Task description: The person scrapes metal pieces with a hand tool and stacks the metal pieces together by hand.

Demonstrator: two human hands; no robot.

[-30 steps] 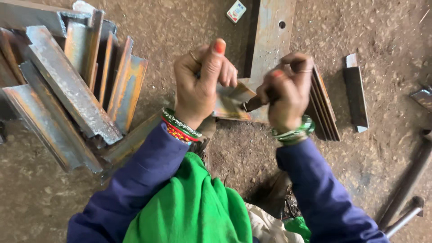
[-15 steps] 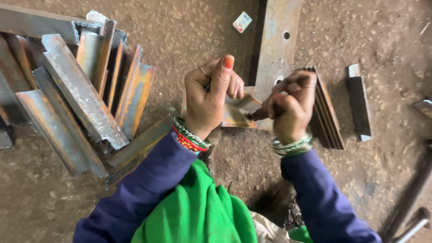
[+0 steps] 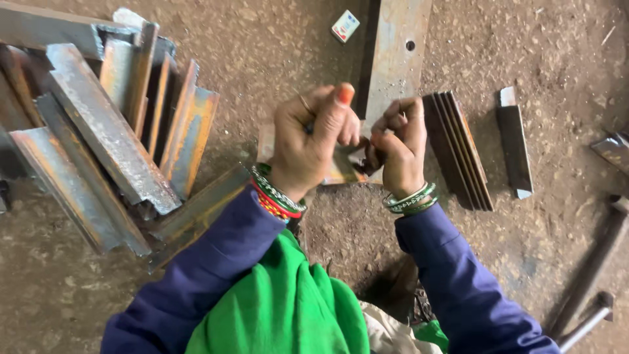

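- Rusty steel fills the head view: a small flat metal piece (image 3: 341, 167) sits near the centre, pinched between both hands just above the dirt floor (image 3: 557, 59).
- The left hand (image 3: 308, 141) wraps its grip around the piece's left end, thumb raised, seemingly to steady it while the other hand works.
- The right hand (image 3: 396, 147) closes its grip on a small dark tool (image 3: 367, 157) whose tip meets the piece; what kind of tool it is cannot be told.
- At 9 o'clock a heap of angle-iron lengths (image 3: 111, 137) leans together, probably stock within reach.
- At 12 o'clock a long flat bar with a hole (image 3: 393, 59) lies behind the hands; a small white packet (image 3: 345, 26) rests just left of it.
- At 3 o'clock a stack of thin dark plates (image 3: 458, 147) lies beside a short bar (image 3: 513, 141); a hammer-like handle (image 3: 590, 269) shows at 4 o'clock.
- Against half a second ago, the hands have drawn closer together, the right fingers curl tighter over the tool, and the camera has shifted a little, so the bar sits more centrally.
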